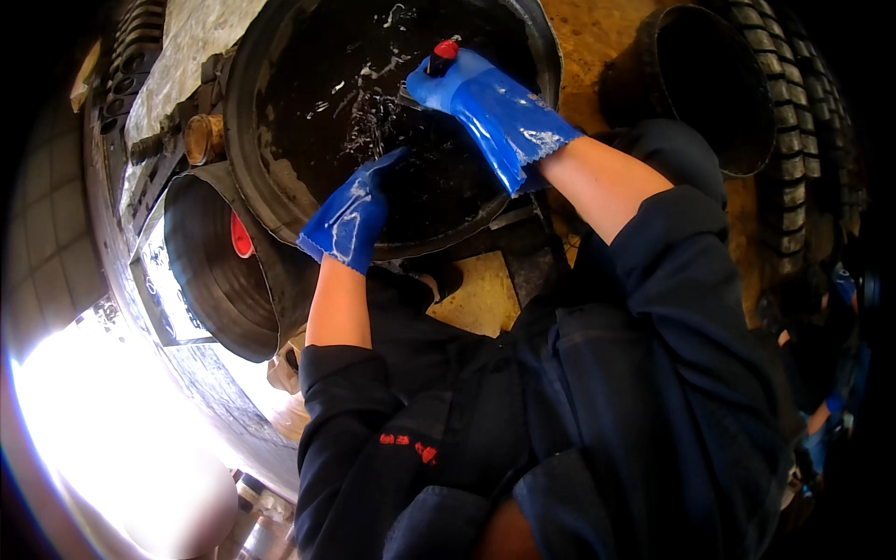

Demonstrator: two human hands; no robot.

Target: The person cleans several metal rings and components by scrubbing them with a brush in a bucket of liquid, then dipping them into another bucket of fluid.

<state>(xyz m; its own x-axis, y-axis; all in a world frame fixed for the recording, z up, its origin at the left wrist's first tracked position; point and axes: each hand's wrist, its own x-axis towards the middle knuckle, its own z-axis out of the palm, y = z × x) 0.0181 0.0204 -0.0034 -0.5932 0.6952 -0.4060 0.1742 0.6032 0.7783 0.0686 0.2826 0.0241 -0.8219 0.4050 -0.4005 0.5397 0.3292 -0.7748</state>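
Observation:
A large round black tub (245, 159) stands before me, with dark, glossy liquid (317, 103) in it. My right hand (457, 79), in a long blue rubber glove, is closed around a tool with a red-and-black handle (445, 51). The handle's red end sticks up above the fist, and a dark bit shows beside the fingers; its working end cannot be made out. Lower and to the left, my left hand (359, 201), in a matching glove, reaches over the near rim. Its visible fingers stretch toward the liquid, where splashes and ripples show; their tips are partly hidden.
An open black bucket (219, 266) with a red patch inside lies tilted at left. Another dark bucket (714, 89) stands at right beside stacked treaded tyres (784, 121). A rusty cylindrical part (203, 140) sits left of the tub. Another person's blue-gloved hand (833, 403) shows at far right.

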